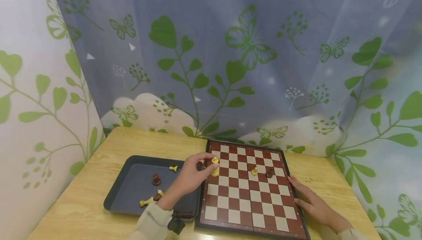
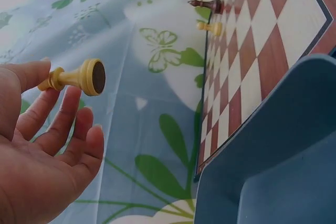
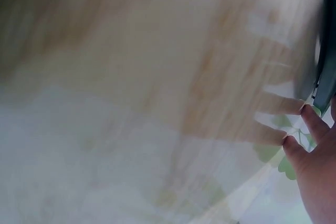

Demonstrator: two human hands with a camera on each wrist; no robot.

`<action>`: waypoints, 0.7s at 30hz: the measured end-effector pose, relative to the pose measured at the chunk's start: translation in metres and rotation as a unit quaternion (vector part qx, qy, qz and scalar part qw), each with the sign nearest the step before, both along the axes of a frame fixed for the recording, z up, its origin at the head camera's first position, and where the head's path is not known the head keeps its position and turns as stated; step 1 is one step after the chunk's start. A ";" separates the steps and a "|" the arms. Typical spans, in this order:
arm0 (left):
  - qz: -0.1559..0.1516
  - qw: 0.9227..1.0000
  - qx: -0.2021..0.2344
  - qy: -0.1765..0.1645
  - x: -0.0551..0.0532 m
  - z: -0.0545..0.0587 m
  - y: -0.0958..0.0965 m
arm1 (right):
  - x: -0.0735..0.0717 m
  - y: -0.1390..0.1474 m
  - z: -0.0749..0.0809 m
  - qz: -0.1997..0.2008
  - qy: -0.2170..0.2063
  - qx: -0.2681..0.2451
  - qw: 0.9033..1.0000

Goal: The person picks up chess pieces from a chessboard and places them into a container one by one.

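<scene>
My left hand (image 1: 192, 172) pinches a yellow chess piece (image 1: 215, 171) between thumb and fingers above the left side of the chessboard (image 1: 224, 216). In the left wrist view this piece (image 2: 79, 78) is tilted, its dark round base toward the camera, while the other fingers are spread loosely below. On the board a yellow pawn (image 1: 254, 171) and a dark brown piece with a pointed top (image 1: 269, 173) stand upright close together. My right hand (image 1: 311, 203) rests at the board's right edge, fingers extended; in the right wrist view its fingertips (image 3: 307, 110) touch the tabletop beside the dark edge.
A dark blue-grey tray (image 1: 120, 187) lies left of the board, close against it. Inside are a brown piece (image 1: 156, 179), a small yellow piece (image 1: 173, 168), a yellow piece on its side (image 1: 146, 201) and others. A patterned curtain (image 1: 204, 49) hangs behind the wooden table (image 1: 72, 207).
</scene>
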State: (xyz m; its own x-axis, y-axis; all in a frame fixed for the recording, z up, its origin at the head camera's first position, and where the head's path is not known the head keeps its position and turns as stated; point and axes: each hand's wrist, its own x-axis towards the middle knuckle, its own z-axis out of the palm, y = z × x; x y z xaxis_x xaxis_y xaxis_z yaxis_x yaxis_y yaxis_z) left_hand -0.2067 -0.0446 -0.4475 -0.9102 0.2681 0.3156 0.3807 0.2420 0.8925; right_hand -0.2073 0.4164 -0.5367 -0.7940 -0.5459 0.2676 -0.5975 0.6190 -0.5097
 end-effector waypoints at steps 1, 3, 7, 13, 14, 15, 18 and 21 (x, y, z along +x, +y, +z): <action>0.004 1.000 0.001 -0.004 0.001 0.001 -0.002 | 0.000 0.000 -0.001 0.002 0.001 -0.001 1.000; 0.009 1.000 0.001 -0.011 0.003 0.002 -0.007 | 0.000 -0.001 -0.001 0.004 0.007 0.001 1.000; 0.012 1.000 0.007 -0.018 0.005 0.002 -0.012 | 0.000 -0.001 0.000 0.004 0.023 0.000 1.000; 0.024 1.000 0.011 -0.015 0.008 0.001 -0.020 | 0.001 -0.002 0.000 0.003 0.013 0.004 1.000; 0.026 1.000 0.010 -0.015 0.009 0.001 -0.022 | 0.001 -0.002 -0.001 0.003 0.010 0.004 1.000; 0.027 0.999 0.009 -0.014 0.010 0.002 -0.023 | 0.002 -0.002 -0.002 0.002 0.010 0.003 1.000; 0.032 0.999 0.008 -0.018 0.011 0.003 -0.028 | 0.001 -0.002 -0.002 0.002 0.011 0.001 1.000; 0.038 0.999 0.007 -0.015 0.011 0.003 -0.033 | 0.000 -0.002 -0.002 0.001 0.018 0.000 1.000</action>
State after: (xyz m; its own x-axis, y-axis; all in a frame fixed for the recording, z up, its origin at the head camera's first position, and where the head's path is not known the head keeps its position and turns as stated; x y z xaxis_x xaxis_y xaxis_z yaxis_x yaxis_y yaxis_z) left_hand -0.1953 -0.0772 -0.4440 -0.9370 0.1935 0.2908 0.3344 0.2564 0.9069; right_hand -0.2077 0.4146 -0.5387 -0.7826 -0.5473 0.2966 -0.6168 0.6173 -0.4884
